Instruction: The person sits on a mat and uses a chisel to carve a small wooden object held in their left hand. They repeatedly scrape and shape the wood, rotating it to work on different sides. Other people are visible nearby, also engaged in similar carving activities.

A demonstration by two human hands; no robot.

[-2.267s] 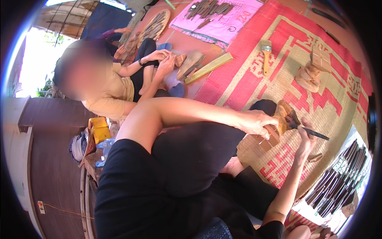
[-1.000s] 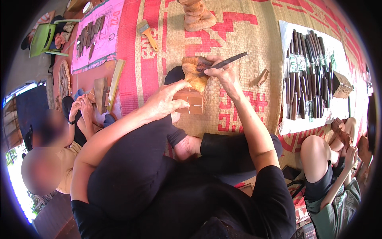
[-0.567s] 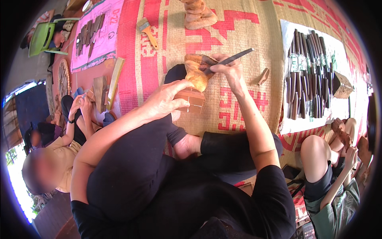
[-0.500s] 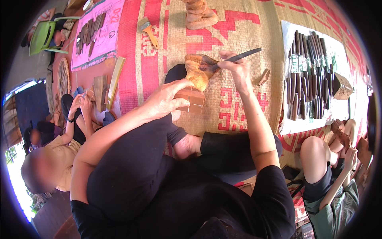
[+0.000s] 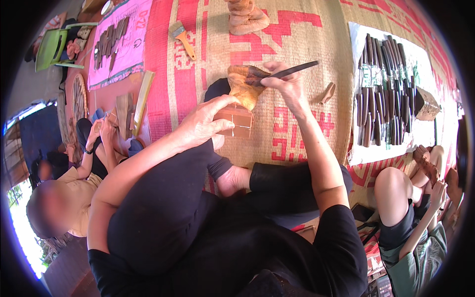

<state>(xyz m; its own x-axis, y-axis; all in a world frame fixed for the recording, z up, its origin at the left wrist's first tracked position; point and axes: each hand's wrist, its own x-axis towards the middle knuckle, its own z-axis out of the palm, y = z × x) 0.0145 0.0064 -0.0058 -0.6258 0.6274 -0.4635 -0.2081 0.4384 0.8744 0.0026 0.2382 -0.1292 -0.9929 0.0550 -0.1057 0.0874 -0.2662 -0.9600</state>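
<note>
A wooden carving (image 5: pixel 241 88) with a flared end and a square block base (image 5: pixel 241 123) is tilted above the mat, just beyond my crossed legs. My left hand (image 5: pixel 205 121) is closed around the base, with the thumb on its underside near white pencil-like lines. My right hand (image 5: pixel 289 90) pinches a slim dark-handled carving tool (image 5: pixel 299 69) that slants down toward the carving. The tool's tip meets the dark area on the carving's right side; its cutting edge is hidden by my fingers.
A woven mat (image 5: pixel 316 54) carries a paintbrush (image 5: pixel 184 40), another wooden figure (image 5: pixel 247 17) and a wood scrap (image 5: pixel 327 93). At right, dark-handled tools (image 5: pixel 386 99) lie in rows on white cloth; at left, more tools (image 5: pixel 111 42) lie on pink cloth. People sit close on both sides.
My right hand and the tool have shifted slightly left and up across the carving. The carving has turned a little in my left hand, showing more of the base's marked underside.
</note>
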